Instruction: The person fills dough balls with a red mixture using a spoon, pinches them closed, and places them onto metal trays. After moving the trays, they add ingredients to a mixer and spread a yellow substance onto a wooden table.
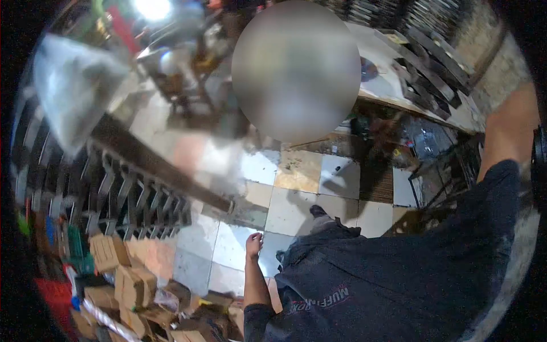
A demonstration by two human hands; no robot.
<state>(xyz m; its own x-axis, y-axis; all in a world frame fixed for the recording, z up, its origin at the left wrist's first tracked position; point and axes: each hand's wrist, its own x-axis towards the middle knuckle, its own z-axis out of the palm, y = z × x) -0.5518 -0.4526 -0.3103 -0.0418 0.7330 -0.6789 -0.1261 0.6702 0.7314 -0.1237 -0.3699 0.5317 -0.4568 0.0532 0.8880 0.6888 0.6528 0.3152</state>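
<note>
My left hand (254, 245) hangs low in front of the dark T-shirt (364, 279), over the tiled floor (233, 242). Its fingers are curled closed; whether anything small is inside them is hidden. A long dark bar (165, 162) slants down from the upper left, its lower end a little above this hand and apart from it. My right arm (510, 134) reaches up along the right side, and its hand lies outside the picture. One dark shoe (317, 211) shows below the shirt hem.
Angled metal pieces (114, 199) stand stacked at the left. Below are cardboard boxes (134, 285) and a green crate (78, 251). A whitish, blurred plastic-like sheet (80, 85) hangs upper left. Dark metal bars (436, 62) lie on a worktable (390, 97) at upper right. A blurred oval covers the top middle.
</note>
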